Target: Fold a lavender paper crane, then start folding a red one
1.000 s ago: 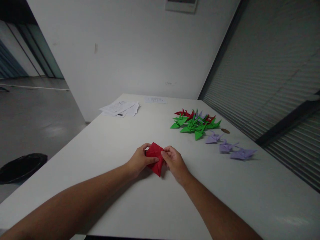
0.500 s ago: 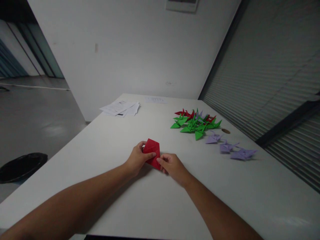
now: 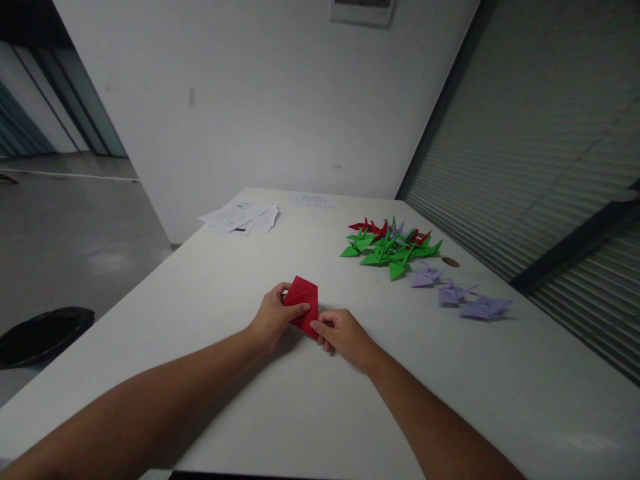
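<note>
A folded piece of red origami paper (image 3: 305, 291) is held just above the white table (image 3: 225, 413), its pointed end tilted toward me. My left hand (image 3: 274, 315) grips its left side, thumb lying across the front and the other fingers mostly hidden behind. At the lower right corner my right hand (image 3: 339, 333) pinches the paper between thumb and fingers. Both hands are closed on the same sheet. Fine creases on it are too small to make out.
Folded green paper cranes (image 3: 385, 250) lie in a pile at the right back, with red cranes (image 3: 370, 227) behind. Several purple cranes (image 3: 453, 293) sit nearer. Printed papers (image 3: 240, 217) lie at the far left. A black-lined bin (image 3: 47, 337) stands left of the table.
My right hand's fingers have shifted slightly left and down along the paper's lower right edge. The left hand keeps almost the same grip.
</note>
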Motion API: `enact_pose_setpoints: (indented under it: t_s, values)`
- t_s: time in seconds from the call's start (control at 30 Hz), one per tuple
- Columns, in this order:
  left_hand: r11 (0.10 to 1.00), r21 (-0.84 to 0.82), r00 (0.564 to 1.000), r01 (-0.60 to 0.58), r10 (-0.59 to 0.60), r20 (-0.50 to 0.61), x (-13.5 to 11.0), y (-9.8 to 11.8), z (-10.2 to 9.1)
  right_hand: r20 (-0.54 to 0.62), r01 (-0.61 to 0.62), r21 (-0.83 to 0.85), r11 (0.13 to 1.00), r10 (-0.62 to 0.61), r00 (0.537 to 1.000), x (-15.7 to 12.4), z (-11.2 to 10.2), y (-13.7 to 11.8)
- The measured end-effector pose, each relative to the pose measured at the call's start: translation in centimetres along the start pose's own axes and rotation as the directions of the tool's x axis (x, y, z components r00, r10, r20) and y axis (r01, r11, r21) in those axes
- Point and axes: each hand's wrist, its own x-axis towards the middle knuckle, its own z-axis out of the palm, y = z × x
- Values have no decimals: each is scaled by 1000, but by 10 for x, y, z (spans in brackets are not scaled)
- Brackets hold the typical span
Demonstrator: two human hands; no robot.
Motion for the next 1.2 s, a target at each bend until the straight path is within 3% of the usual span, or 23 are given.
enact_pose_setpoints:
  t_s: [0.17,0.87,1.0,1.1,1.2]
  values:
    - [1000,17,1000,-13,13,-8,1,-1,-1,53,1,15,1000,-2,999,-2,0,-1]
    - [999,35,999,-10,11,-48,10,0,-9,42,-28,-80,996,32,999,-10,0,-8]
    - [998,29,996,-54,57,-76,14,2,-12,35,-23,-97,995,26,999,-11,-2,-7]
    - [990,14,979,-138,139,-148,16,4,-13,-19,36,-140,989,-39,999,-9,-3,-8]
    - [981,45,951,-189,194,-241,17,5,-15,-156,162,-300,940,-216,964,-6,-5,-10]
